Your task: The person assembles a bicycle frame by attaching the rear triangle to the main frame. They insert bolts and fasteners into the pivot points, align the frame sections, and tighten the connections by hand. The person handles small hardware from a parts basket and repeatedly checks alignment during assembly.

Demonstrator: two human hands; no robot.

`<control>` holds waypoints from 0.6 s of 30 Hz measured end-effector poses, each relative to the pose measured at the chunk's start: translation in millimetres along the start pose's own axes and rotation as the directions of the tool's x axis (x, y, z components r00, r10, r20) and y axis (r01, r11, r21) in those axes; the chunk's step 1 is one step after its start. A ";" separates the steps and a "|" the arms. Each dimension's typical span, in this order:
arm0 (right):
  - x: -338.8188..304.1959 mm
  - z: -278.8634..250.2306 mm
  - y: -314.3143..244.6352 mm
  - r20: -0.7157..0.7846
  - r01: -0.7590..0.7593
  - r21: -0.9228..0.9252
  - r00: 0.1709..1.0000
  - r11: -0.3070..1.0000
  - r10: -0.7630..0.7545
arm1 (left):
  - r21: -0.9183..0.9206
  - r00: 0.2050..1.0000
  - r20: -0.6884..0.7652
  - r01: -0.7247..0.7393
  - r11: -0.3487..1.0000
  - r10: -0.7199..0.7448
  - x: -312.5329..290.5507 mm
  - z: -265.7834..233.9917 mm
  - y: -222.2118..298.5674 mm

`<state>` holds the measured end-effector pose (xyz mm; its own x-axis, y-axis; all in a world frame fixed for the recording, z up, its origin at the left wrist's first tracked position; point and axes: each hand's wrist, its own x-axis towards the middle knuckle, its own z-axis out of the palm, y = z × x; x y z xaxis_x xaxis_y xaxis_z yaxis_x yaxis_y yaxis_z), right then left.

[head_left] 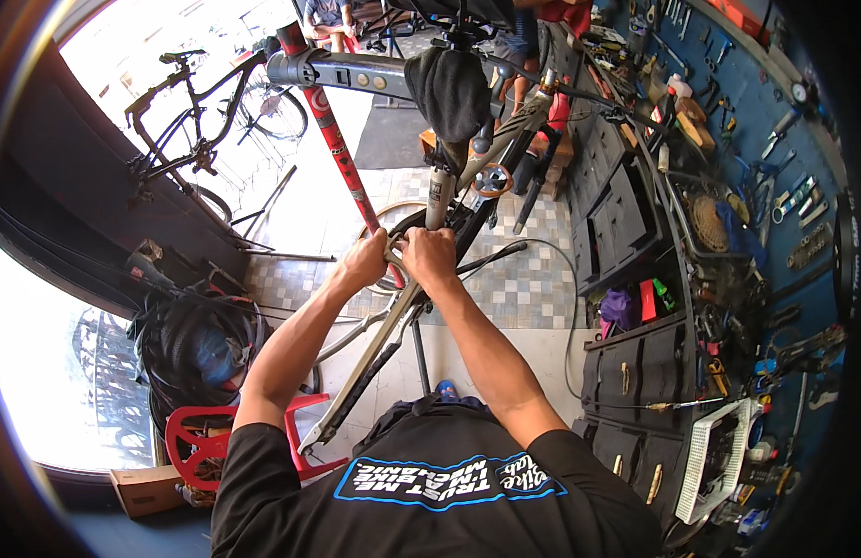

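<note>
A beige-grey bicycle frame (361, 370) hangs in front of me, its long lower tube slanting toward my left side. My left hand (364, 258) is closed at the joint of the frame, beside the red post. My right hand (429, 255) is closed on the same joint, just below the upright seat tube (437, 200). Both hands are close together, fingers curled; any small part between them is hidden. A black cloth (446, 91) covers the clamp above, at the end of the grey repair stand arm (361, 73).
The sticker-covered red stand post (336, 139) rises left of my hands. A red plastic stool (193, 448) and coiled tyres (193, 344) lie at left. Dark drawers (626, 209), a white basket (711, 460) and a blue tool wall line the right. A person (328, 17) sits behind.
</note>
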<state>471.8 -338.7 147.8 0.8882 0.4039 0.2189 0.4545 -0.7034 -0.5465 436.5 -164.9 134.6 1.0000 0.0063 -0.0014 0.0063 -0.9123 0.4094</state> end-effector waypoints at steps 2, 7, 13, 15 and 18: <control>2.3 -1.8 3.0 0.019 0.036 0.003 0.999 0.999 -0.036 | 0.005 1.000 0.016 0.012 1.000 -0.012 0.9 -0.4 -0.3; 15.1 -9.3 13.5 0.135 0.212 -0.078 0.970 0.974 -0.201 | 0.023 0.999 0.033 0.035 0.999 -0.035 -0.6 -2.9 1.0; 32.5 -17.2 28.2 0.143 0.505 -0.287 0.863 0.814 -0.485 | 0.024 0.997 0.065 0.042 0.999 -0.043 -1.0 -12.5 16.5; 35.8 -25.8 20.8 0.172 0.547 -0.330 0.836 0.770 -0.521 | 0.016 0.995 0.081 0.054 0.998 -0.055 -4.7 -17.2 18.2; 48.3 -35.9 15.7 0.043 0.677 -0.416 0.682 0.607 -0.730 | 0.054 0.994 0.087 0.058 0.997 -0.063 -4.3 -21.4 20.9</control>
<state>524.3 -351.2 178.8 0.2706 0.8145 0.5133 0.9050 -0.3970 0.1529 432.3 -175.3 162.7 0.9940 0.0278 -0.1061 0.0644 -0.9312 0.3587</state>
